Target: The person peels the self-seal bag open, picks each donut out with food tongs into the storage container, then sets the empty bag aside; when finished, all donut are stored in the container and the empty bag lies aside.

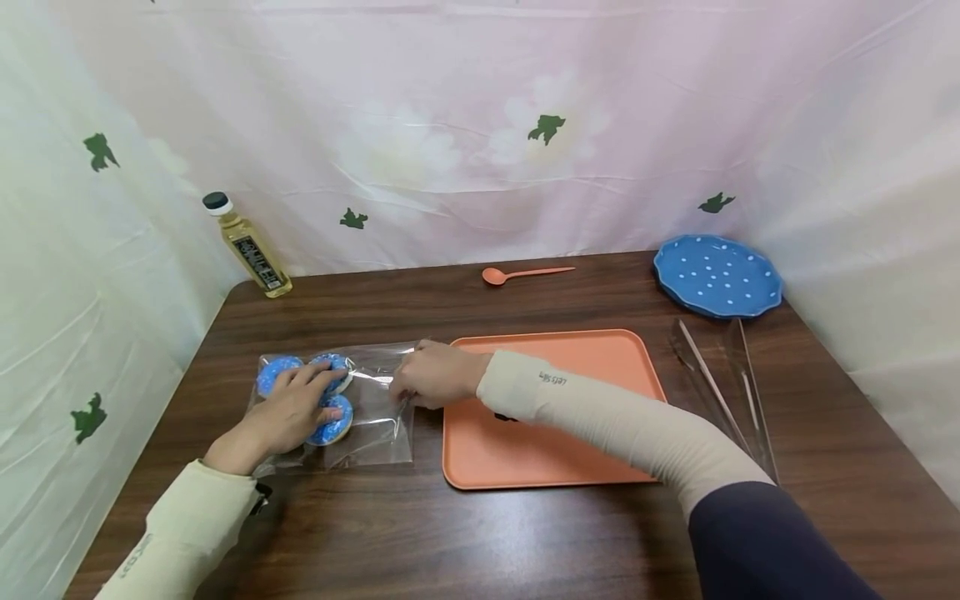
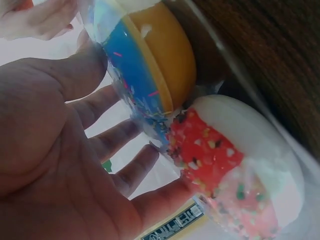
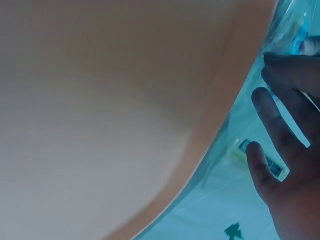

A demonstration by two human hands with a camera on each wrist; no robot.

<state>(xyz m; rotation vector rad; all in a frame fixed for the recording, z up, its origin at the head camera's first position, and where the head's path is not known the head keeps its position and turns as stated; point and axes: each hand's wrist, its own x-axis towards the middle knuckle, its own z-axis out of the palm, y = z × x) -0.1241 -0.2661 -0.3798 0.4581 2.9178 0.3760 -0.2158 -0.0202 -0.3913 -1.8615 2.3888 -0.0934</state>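
Several toy donuts lie inside a clear plastic bag (image 1: 375,437) at the left of the table. From above, blue-iced donuts (image 1: 332,423) show around my left hand (image 1: 288,414), which rests over them with its fingers spread. The left wrist view shows a blue donut (image 2: 132,62) with sprinkles and a tan base, beside a red-iced donut (image 2: 210,155) with a pale base. My right hand (image 1: 437,373) pinches the bag's right end, at the left edge of the orange tray (image 1: 540,454). Its other fingers are spread in the right wrist view.
An orange spoon (image 1: 494,276) lies at the back. The blue dotted plate (image 1: 720,279) sits at the back right, with clear tongs (image 1: 712,379) in front of it. An oil bottle (image 1: 257,258) stands at the back left. Fabric curtains (image 1: 450,125) enclose the table.
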